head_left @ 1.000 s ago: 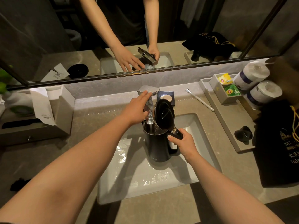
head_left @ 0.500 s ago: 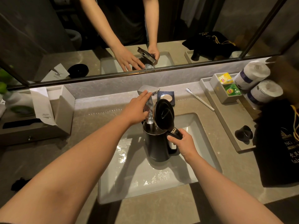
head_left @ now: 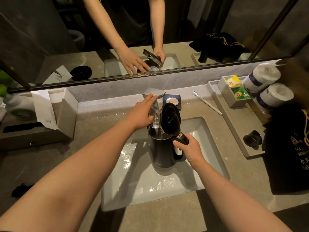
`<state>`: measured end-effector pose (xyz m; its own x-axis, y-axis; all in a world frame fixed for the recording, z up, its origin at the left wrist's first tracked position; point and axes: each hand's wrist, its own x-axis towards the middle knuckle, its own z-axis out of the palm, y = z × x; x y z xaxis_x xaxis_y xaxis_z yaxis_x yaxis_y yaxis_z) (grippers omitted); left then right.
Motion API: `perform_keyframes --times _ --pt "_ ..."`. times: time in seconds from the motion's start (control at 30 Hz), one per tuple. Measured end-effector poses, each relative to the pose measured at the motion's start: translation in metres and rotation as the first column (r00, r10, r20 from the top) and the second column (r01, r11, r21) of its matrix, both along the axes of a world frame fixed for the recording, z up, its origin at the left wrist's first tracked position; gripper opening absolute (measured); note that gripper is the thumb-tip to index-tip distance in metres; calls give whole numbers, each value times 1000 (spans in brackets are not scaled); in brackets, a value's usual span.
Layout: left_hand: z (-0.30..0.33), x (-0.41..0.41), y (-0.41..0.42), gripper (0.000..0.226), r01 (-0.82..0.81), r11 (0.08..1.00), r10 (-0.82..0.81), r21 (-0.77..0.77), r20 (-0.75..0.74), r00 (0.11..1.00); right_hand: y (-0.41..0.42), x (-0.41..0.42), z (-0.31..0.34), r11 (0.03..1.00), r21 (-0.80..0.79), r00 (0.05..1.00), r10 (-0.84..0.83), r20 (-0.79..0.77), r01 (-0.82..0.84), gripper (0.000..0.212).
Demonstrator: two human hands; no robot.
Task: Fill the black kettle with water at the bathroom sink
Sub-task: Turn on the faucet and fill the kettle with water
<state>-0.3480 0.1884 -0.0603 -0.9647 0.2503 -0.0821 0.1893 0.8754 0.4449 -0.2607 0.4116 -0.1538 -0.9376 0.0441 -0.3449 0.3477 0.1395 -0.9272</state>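
The black kettle (head_left: pixel 161 151) stands upright in the white sink basin (head_left: pixel 209 141) with its lid (head_left: pixel 170 118) flipped up. My right hand (head_left: pixel 189 149) grips its handle on the right side. Water runs from the chrome faucet (head_left: pixel 154 95) into the kettle's mouth. My left hand (head_left: pixel 142 113) rests on the faucet, fingers laid over its lever and spout. The mirror above repeats both hands and the kettle.
A soap dish (head_left: pixel 173 101) and a toothbrush (head_left: pixel 207 102) lie behind the basin. On the right are a grey tray (head_left: pixel 234 124) with tea bags (head_left: pixel 238 88), toilet rolls (head_left: pixel 267 87) and a black bag (head_left: pixel 291 153). A tissue box (head_left: pixel 61 114) stands left.
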Motion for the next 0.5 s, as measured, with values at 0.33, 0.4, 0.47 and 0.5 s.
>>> perform_keyframes --times 0.33,0.4,0.47,0.5 --pt "-1 0 -2 86 9 1000 -9 1 1 1000 0 0 -2 1000 -5 1000 1 0 -1 19" --pt "-2 -1 -3 86 10 1000 -10 2 2 1000 -1 -1 -3 1000 -9 1000 -2 10 2 20" --pt "-2 0 -2 86 11 1000 -11 0 1 1000 0 -1 -3 1000 -6 1000 0 8 0 20" --pt "-2 0 -2 86 11 1000 -11 1 0 1000 0 -1 -3 1000 -10 1000 2 6 -1 19"
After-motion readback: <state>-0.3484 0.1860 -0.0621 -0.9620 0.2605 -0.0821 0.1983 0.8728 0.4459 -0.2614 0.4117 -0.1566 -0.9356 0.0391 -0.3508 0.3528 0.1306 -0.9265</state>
